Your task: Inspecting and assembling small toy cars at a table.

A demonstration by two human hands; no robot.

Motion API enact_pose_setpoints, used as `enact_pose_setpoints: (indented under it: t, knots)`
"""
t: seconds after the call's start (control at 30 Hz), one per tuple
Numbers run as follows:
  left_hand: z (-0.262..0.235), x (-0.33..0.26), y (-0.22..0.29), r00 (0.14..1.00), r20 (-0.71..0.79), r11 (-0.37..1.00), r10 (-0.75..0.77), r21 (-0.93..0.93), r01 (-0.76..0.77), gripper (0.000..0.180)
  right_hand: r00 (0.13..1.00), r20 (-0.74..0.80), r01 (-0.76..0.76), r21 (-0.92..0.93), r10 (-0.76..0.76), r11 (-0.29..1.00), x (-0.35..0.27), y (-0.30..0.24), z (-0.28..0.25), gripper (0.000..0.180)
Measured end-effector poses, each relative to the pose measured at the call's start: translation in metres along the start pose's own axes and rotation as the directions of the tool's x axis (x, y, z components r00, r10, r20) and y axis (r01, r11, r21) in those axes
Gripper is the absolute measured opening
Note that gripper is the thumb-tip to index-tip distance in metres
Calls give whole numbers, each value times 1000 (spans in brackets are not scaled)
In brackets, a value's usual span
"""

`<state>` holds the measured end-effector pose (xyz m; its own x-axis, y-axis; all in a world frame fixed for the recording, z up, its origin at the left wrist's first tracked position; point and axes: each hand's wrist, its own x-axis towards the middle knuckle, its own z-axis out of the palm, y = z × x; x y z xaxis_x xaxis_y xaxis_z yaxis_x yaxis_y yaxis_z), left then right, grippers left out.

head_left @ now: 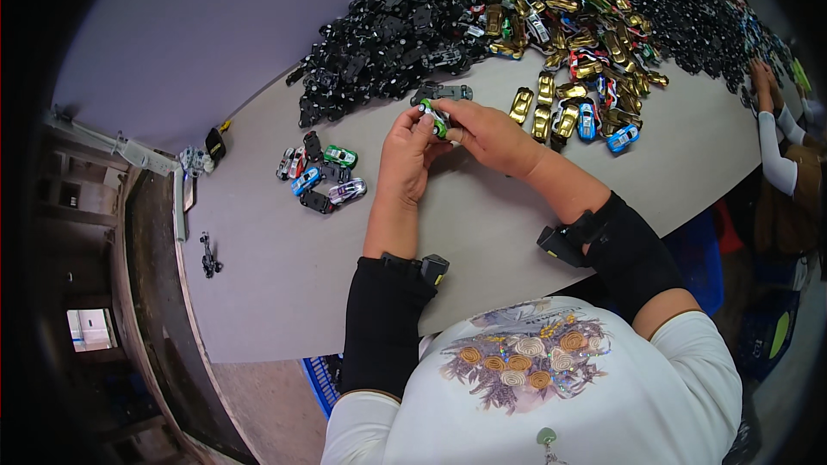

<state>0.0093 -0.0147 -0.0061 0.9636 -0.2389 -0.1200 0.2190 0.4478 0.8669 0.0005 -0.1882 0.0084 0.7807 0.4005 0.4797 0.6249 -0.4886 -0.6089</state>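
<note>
Both my hands come together over the middle of the table around a small green and white toy car (438,123). My left hand (405,151) pinches it from the left, thumb on top. The fingers of my right hand (493,134) close on its other side, so much of the car is hidden. Just beyond my fingertips lie dark toy car chassis (444,93). To the right of my right hand stand gold toy car bodies (542,123) and blue ones (587,120). Left of my left hand is a loose cluster of toy cars, including a green one (341,157) and a silver-purple one (347,190).
A heap of black chassis (379,43) and a heap of coloured car bodies (560,9) cover the table's far side. More black parts (689,21) lie far right, near another person's hands (761,82). A black piece (209,256) lies near the grey table's (276,293) left edge.
</note>
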Motion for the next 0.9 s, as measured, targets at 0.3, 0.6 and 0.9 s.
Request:
enact_pose_setpoints:
  t: [0.3,0.6,0.9]
  knots:
    - [-6,0,1,998,5,998,-58,24,58,30,998,-1,-61,100,62,993,-4,-2,9,38]
    - [2,-2,2,998,2,997,-70,-37,70,34,976,66,-219,365,209,905,-4,-13,7,27]
    - [4,-5,4,999,-26,999,-27,17,28,22,921,306,-390,691,242,609,-2,-7,3,38]
